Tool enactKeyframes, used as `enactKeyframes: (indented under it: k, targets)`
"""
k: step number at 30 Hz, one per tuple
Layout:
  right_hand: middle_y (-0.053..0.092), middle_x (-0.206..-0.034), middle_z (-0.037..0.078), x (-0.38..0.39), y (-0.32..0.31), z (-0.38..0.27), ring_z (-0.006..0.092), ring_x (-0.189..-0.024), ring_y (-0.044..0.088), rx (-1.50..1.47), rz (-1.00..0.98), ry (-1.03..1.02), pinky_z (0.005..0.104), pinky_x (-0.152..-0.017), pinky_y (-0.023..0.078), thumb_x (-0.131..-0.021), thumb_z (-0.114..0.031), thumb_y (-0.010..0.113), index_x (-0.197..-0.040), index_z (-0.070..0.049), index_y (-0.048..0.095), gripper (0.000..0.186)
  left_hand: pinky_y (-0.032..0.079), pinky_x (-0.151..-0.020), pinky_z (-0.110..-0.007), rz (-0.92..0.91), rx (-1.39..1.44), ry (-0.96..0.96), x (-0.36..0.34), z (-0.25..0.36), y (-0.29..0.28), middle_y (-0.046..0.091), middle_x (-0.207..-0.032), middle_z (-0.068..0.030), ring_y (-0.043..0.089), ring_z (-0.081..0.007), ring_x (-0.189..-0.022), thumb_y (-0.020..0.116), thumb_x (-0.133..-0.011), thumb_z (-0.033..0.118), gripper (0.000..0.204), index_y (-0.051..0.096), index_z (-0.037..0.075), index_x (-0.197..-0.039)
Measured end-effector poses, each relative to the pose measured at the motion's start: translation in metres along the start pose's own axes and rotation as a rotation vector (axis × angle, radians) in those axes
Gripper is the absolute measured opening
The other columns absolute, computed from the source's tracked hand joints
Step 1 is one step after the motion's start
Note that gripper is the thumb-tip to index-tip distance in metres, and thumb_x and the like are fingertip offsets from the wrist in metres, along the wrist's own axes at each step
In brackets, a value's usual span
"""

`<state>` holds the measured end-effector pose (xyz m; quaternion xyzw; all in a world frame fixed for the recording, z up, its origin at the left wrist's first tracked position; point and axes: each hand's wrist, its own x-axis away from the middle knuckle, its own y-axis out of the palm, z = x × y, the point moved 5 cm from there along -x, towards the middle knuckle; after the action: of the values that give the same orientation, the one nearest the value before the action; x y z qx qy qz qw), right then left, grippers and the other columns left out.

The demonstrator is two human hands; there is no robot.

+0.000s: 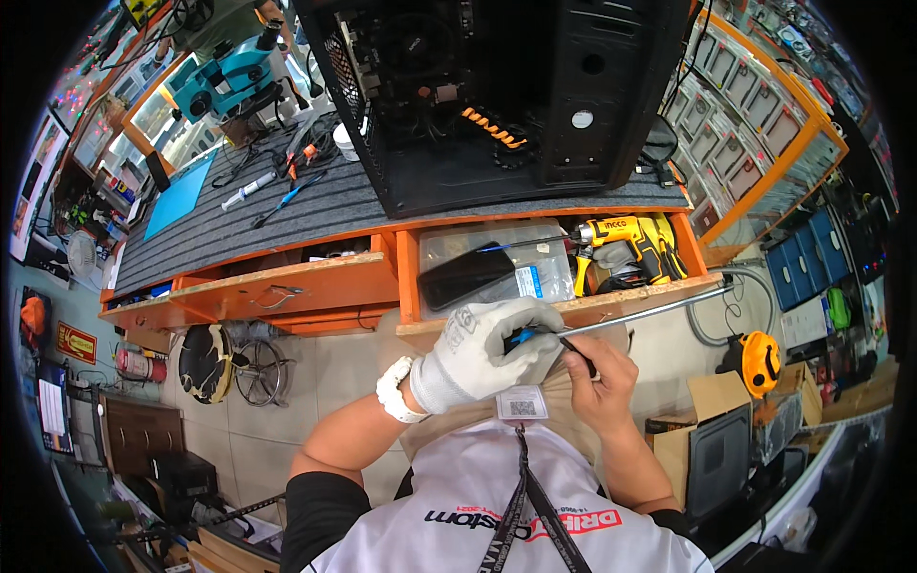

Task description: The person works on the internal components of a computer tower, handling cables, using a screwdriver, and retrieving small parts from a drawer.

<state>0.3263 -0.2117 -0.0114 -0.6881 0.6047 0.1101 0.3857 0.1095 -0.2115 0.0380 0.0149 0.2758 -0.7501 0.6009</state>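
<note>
My left hand (468,358), in a white work glove, is closed around the blue handle (519,337) of what looks like a long screwdriver. Its thin metal shaft (650,308) points right and slightly away, over the front of an open drawer (611,304). Close beside it, my bare right hand (604,377) pinches a slim black piece (579,355) between thumb and fingers; its kind is unclear. Inside the drawer lie a yellow-and-black power tool (626,234), a black pouch (468,277) and a clear plastic case (444,241).
An opened black computer case (478,181) stands on the ribbed grey desktop (325,205). To its left are a syringe (248,189), a blue mat (181,199) and a teal microscope (229,81). A second drawer (287,291) sticks out at left. Cardboard boxes (721,396) sit low at right.
</note>
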Motion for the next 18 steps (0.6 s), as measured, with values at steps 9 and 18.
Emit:
enactKeyframes:
  k: [9,18]
  targets:
    - [0.072,-0.089,0.005,-0.026,-0.011,-0.003,0.0227,-0.067,0.059,0.676,0.228,-0.378,0.0372,-0.062,0.044,-0.083,0.003,0.085,-0.13,-0.013,0.088,0.05,0.056,-0.069,-0.023,0.617,0.382,-0.304,0.056,-0.043,-0.034,0.074,-0.102,-0.0047,0.064,-0.0051,-0.074,0.061,-0.116,0.01,0.03,0.071,-0.005,-0.14]
    - [0.076,-0.095,0.004,-0.031,0.054,-0.008,0.0232,-0.075,0.061,0.408,0.189,-0.391,0.0357,-0.065,0.047,-0.076,0.003,0.091,-0.124,-0.011,0.09,0.05,0.053,-0.062,-0.029,0.628,0.772,-0.438,0.066,-0.064,-0.004,0.075,-0.093,-0.0054,0.06,-0.0077,-0.064,0.07,-0.113,0.015,0.035,0.071,-0.004,-0.142]
